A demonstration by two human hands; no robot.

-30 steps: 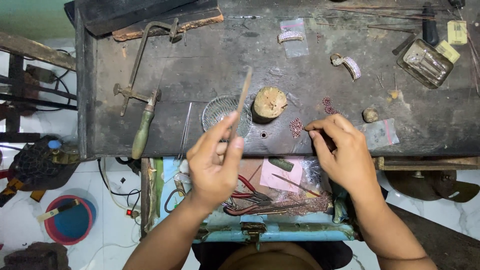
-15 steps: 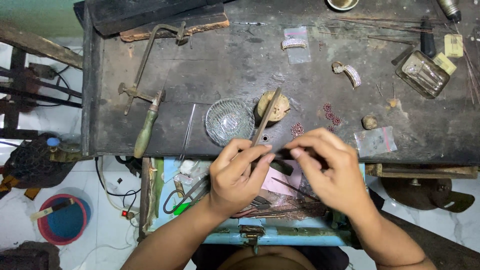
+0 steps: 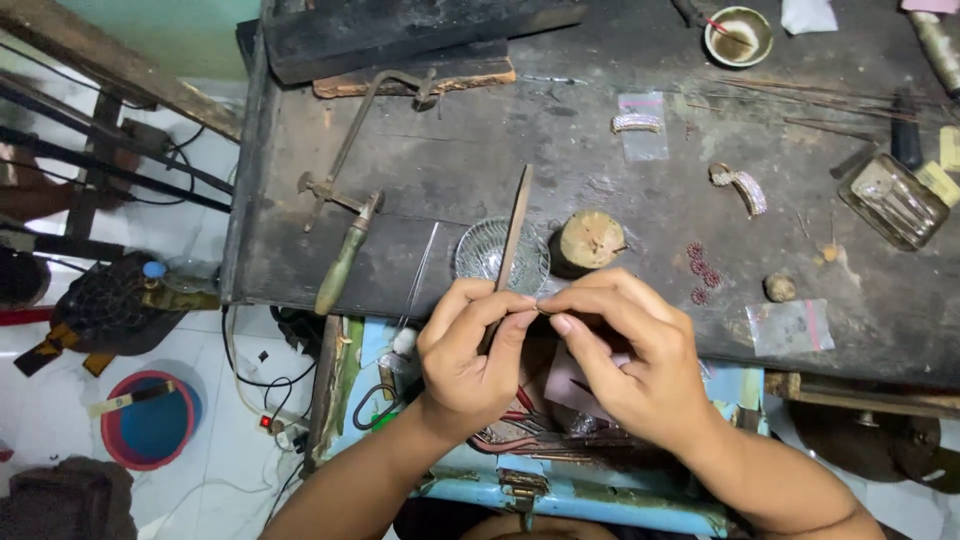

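Both hands have lifted slightly since a moment ago, the left hand gripping a thin flat metal file whose long axis points away over the dark tabletop, while the right hand pinches a tiny piece just beside it.

I get even, soft light from above; the dark workbench soaks it up while the pale floor at left looks washed out. Shadows are faint. Focus is sharp, and edges bend slightly.
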